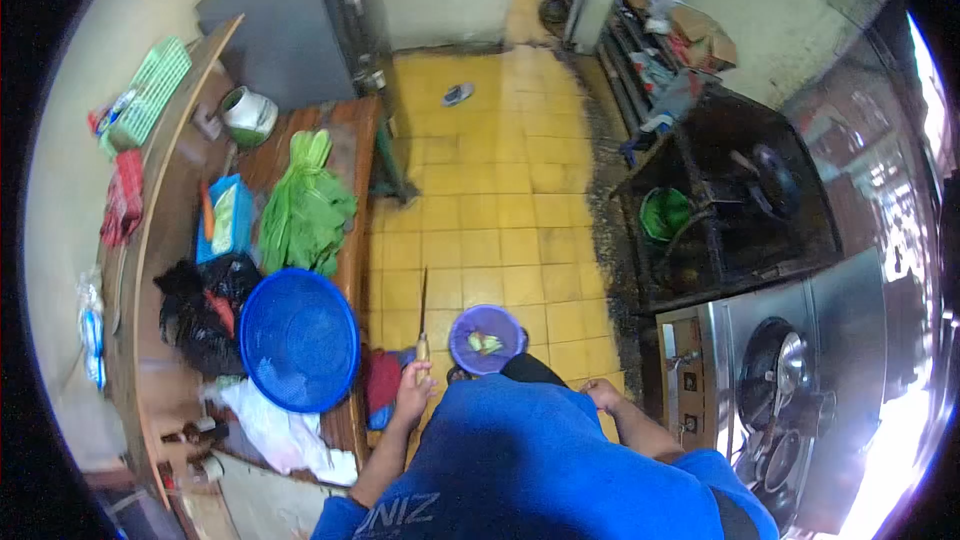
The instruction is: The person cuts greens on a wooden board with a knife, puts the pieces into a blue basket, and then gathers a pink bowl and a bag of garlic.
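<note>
My left hand (413, 392) is wrapped round the light wooden handle of a knife (423, 325), whose long thin blade points away from me over the yellow floor. Just right of the knife, a purple basin (457, 338) holds pale green pieces (485, 343). My right hand (602, 396) is beside my body on the right, near my blue shirt. Its fingers are bent and look closed; whether anything is between them is too small to make out.
On the wooden bench (352, 240) at left are leafy greens (308, 205), a blue basket (300, 340), black bags (195, 310) and a white bag (275, 425). A stove with pans (768, 370) stands at right, below a dark rack (720, 240). A slipper (458, 94) lies ahead.
</note>
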Demonstrator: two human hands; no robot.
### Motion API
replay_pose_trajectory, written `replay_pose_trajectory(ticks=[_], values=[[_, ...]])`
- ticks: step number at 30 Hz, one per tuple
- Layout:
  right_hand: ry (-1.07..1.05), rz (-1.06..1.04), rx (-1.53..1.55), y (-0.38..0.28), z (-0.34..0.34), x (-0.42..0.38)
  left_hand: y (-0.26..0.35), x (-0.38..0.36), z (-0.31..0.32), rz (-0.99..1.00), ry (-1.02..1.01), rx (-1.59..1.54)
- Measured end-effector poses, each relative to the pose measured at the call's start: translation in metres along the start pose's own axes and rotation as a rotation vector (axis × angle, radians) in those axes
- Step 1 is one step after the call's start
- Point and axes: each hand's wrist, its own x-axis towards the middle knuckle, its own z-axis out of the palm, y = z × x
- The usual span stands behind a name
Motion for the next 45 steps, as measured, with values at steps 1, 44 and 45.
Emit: replay_pose_trajectory(ticks=[1,44,45], values=[[-0.036,0.137,-0.106,-0.016,0.014,0.004,0.005,0.001,-0.013,0.026,0.010,-0.028],[-0.606,-1.116,-0.638,-0.766,0.050,0.234,0.384,0.324,-0.192,0.081,1.169,1.080],[-0.608,-1.117,-0.650,-0.784,0.076,0.236,0.367,0.346,-0.211,-0.003,1.158,1.132]])
